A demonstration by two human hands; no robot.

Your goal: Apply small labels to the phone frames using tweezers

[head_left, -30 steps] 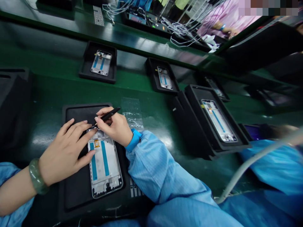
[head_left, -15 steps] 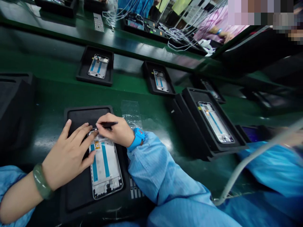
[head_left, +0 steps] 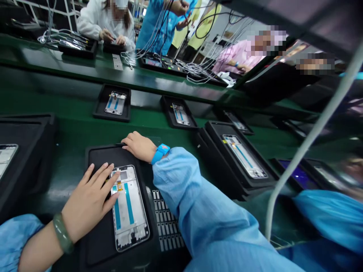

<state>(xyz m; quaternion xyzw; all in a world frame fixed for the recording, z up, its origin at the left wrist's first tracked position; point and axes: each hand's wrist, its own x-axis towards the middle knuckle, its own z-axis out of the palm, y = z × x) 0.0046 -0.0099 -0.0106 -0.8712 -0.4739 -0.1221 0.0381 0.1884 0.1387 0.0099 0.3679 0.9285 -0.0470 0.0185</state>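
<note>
A phone frame (head_left: 129, 207) with a white back, blue strips and a small orange tag lies on the black mat (head_left: 96, 158). My left hand (head_left: 89, 192) rests on the frame's upper left part, fingers spread, with a jade bangle (head_left: 62, 233) on the wrist. My right hand (head_left: 137, 146) lies at the mat's far edge, apart from the frame. A slim black pen-like tool (head_left: 120, 144) lies beside its fingertips, partly hidden by them. A blue wristband (head_left: 160, 153) circles that wrist.
Several black trays hold similar phone frames, including one (head_left: 244, 156) to my right and one (head_left: 115, 104) across the green conveyor (head_left: 70, 141). A white cable (head_left: 312, 143) hangs at the right. Co-workers (head_left: 106, 22) sit at the far bench among tangled wires.
My right hand has moved off the frame's top edge toward the mat's far edge, and the black tool no longer stands pinched in its fingers. The view has tilted upward, showing more of the far bench.
</note>
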